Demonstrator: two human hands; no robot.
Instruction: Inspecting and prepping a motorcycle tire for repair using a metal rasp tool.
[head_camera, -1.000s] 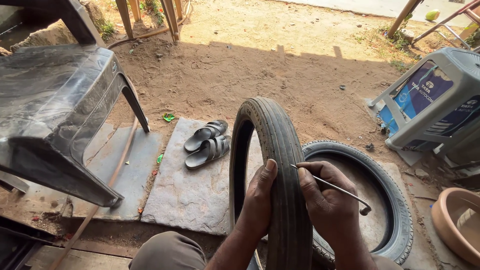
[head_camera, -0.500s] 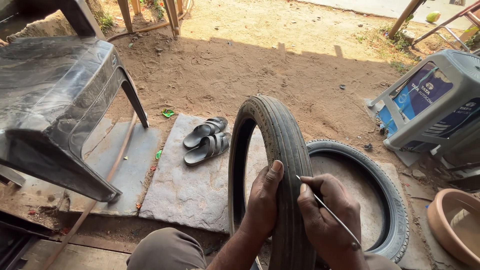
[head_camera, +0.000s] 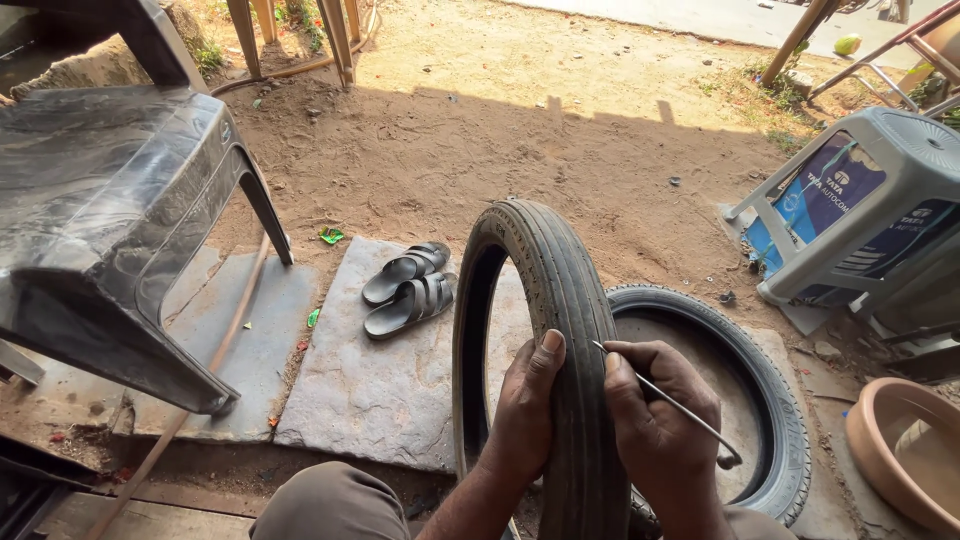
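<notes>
A worn black tyre (head_camera: 545, 290) stands upright between my knees. My left hand (head_camera: 527, 405) clasps its left sidewall, thumb laid on the ribbed tread. My right hand (head_camera: 655, 430) pinches a thin metal pick (head_camera: 670, 408), whose tip touches the tread just right of my thumb. The tool's handle end points down to the right. A second black tyre (head_camera: 745, 370) lies flat on the ground behind and to the right of the upright one.
A pair of grey sandals (head_camera: 408, 288) rests on a stone slab (head_camera: 370, 390). A dark plastic chair (head_camera: 110, 220) stands at left. At right is a grey plastic stool (head_camera: 880, 190) and a clay-coloured bowl (head_camera: 890, 460). Sandy ground stretches beyond.
My right hand has turned the pick, so its tip now meets the tread near my left thumb. The upright tyre has shifted slightly; my left hand keeps its hold.
</notes>
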